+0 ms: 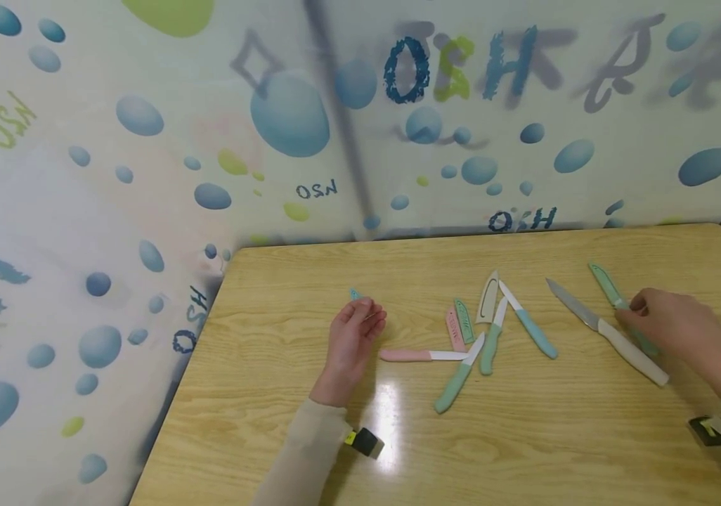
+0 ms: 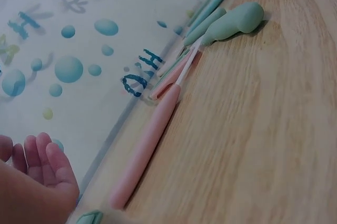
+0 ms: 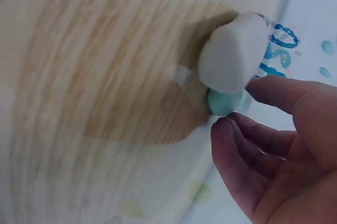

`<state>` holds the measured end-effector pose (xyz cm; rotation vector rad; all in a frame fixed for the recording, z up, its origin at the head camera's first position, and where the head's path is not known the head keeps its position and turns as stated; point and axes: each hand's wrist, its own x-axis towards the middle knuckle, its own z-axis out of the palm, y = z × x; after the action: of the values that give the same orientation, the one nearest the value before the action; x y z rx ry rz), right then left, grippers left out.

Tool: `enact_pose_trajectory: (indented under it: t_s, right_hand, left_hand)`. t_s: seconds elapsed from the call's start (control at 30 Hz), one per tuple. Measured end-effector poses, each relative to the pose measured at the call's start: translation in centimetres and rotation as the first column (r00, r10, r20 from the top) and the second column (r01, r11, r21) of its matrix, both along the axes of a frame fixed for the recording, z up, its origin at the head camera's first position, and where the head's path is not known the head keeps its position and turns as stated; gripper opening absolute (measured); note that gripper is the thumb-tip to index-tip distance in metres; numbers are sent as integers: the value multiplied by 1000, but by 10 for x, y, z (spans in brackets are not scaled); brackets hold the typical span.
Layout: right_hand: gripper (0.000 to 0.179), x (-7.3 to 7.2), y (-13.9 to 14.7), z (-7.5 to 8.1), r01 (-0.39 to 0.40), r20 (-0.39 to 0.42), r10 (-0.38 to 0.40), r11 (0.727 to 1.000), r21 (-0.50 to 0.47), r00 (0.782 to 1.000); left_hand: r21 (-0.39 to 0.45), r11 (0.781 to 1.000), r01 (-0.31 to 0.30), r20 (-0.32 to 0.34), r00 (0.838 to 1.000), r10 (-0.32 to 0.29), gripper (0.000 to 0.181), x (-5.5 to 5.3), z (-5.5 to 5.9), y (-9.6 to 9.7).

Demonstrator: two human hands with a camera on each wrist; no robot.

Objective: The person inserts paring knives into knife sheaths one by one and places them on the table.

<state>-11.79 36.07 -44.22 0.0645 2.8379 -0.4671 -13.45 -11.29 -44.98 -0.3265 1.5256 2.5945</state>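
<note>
My right hand (image 1: 679,334) pinches a green knife (image 1: 605,284) near its middle, thumb and fingers on either side. A green sheath seems to cover the blade. Just left of it lies a larger knife with a cream handle (image 1: 632,351) and a bare metal blade; in the right wrist view its handle end (image 3: 234,52) partly hides the green handle (image 3: 225,101). My left hand (image 1: 351,337) is held loosely, fingers slightly bent, with nothing seen in it. A small blue piece (image 1: 354,294) shows behind its fingertips, mostly hidden. Right of that hand lies a pink-handled knife (image 1: 406,355).
Two green-handled knives (image 1: 455,386) and a blue-handled knife (image 1: 536,332) lie mid-table with blades bare. Near them are a pink sheath (image 1: 454,330), a green sheath (image 1: 464,321) and a cream sheath (image 1: 487,299). A patterned wall (image 1: 297,211) borders the wooden table (image 1: 259,422).
</note>
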Motion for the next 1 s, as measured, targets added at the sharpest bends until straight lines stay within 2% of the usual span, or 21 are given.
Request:
enact_pose_trajectory:
  t_s: [0.1,0.2,0.27,0.4,0.53,0.63,0.67,0.7,0.83,0.93,1.0]
  right_hand:
    - [51,5,-2,2,14,-40,-14,1000,-5,999]
    - [50,10,-7,5,30,-96,-31,999,-9,995]
    - [47,12,-12,7,38,-138,-39,999,-13,990]
    - [41,16,-21,11,53,-195,-59,998,-34,979]
    - [40,19,-29,13,53,-235,-67,996,-65,970]
    - [41,21,-32,14,51,-245,-69,996,-78,967]
    - [40,22,-33,14,51,-249,-69,996,-79,966]
    - [40,22,-34,14,52,-250,-69,996,-77,966]
    - [38,24,-37,14,48,-259,-65,996,-73,964]
    - [38,26,-38,14,44,-265,-62,996,-74,962]
    - [38,27,-38,14,44,-260,-61,997,-71,964]
  left_hand:
    - [-39,999,29,-2,1000,-29,15,-2,2,6]
    - [-99,991,91,-23,995,-93,8,-7,6,14]
    - [-146,980,138,-38,989,-145,11,-11,10,21]
    - [-253,944,214,-66,969,-238,24,-20,17,36]
    - [-384,885,263,-88,944,-319,29,-31,21,53]
    - [-496,827,265,-100,929,-357,28,-39,22,68]
    - [-538,802,260,-105,923,-370,27,-42,22,74]
    - [-583,773,250,-114,917,-383,26,-44,22,79]
    - [-747,633,205,-136,884,-446,23,-52,20,99]
    - [-822,540,184,-135,857,-497,22,-56,19,111]
    - [-855,487,180,-125,840,-529,22,-59,18,119]
